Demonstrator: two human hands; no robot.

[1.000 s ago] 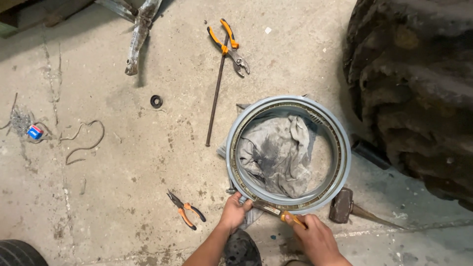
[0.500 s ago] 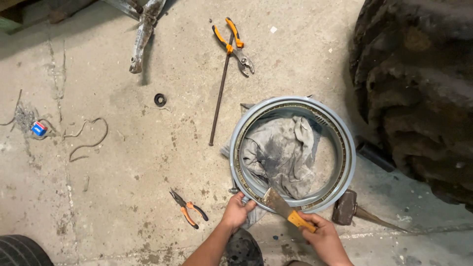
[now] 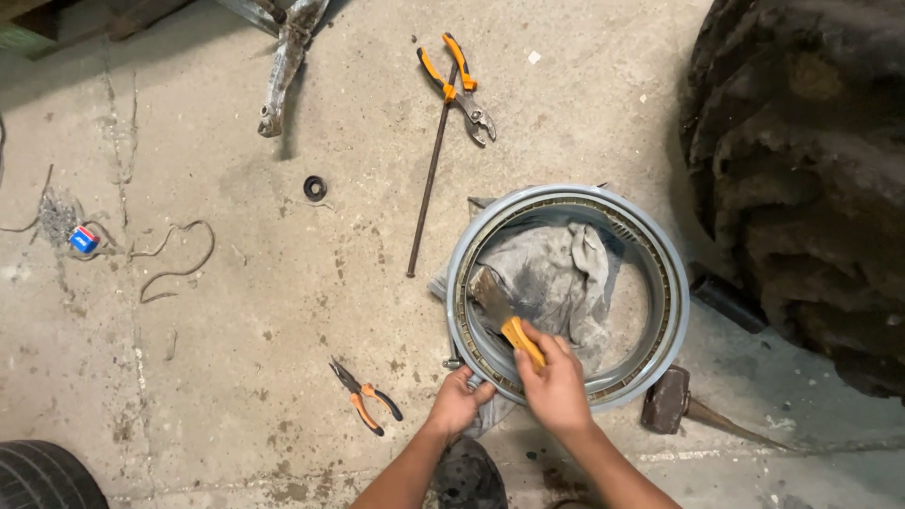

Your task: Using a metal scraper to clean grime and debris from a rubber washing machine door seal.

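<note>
The right hand (image 3: 556,386), clamped on the orange-handled brush (image 3: 500,311), has moved it inside the grey ring (image 3: 674,283) on the concrete floor (image 3: 236,358), while the left hand (image 3: 457,403) still grips the ring's near edge.

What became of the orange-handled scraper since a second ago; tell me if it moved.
Yes. The orange-handled scraper, in the right hand, swung from the grey ring's near rim up inside, blade now on its left inner wall.

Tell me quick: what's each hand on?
Left hand grips ring near edge. Right hand holds scraper inside ring. Rag lies inside.
</note>
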